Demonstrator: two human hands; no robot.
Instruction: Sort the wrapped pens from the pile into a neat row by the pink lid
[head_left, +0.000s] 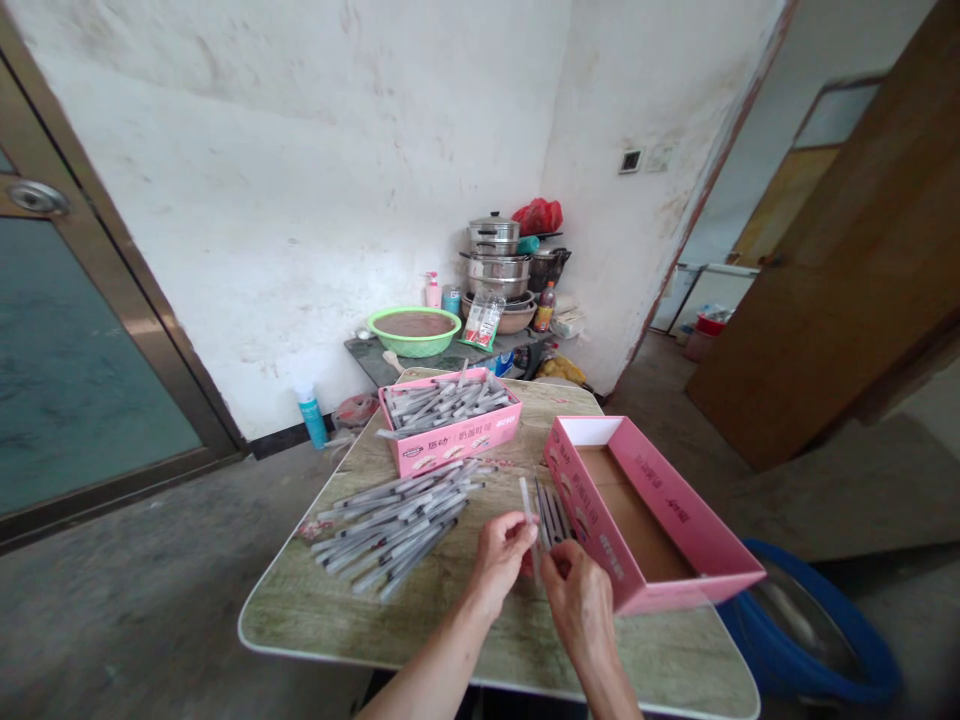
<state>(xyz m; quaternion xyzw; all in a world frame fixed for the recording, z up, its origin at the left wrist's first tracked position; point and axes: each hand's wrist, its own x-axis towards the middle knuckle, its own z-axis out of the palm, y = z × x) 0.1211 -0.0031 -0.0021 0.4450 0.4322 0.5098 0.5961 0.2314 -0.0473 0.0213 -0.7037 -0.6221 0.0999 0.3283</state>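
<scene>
My left hand (504, 560) pinches a slim, whitish translucent pen (526, 498) that stands up between thumb and fingers. Close beside it, my right hand (579, 595) has its fingers closed; what they hold is hidden. Just beyond the right hand, several dark-tipped pens (553, 515) lie side by side along the open pink box (592, 515), whose brown bottom shows. Left of my hands spreads a loose pile of translucent grey pens (405, 520) with dark ends. Behind the pile, a smaller pink box (457, 447) is heaped with similar pens (450, 400).
The wood-patterned table (337, 625) has a pale rim. Beyond it, a dark low surface carries a green basin (415, 345), stacked steel pots (495, 265) and a bottle (545, 308). A blue tub (847, 640) stands at the right, a blue can (312, 420) on the floor left.
</scene>
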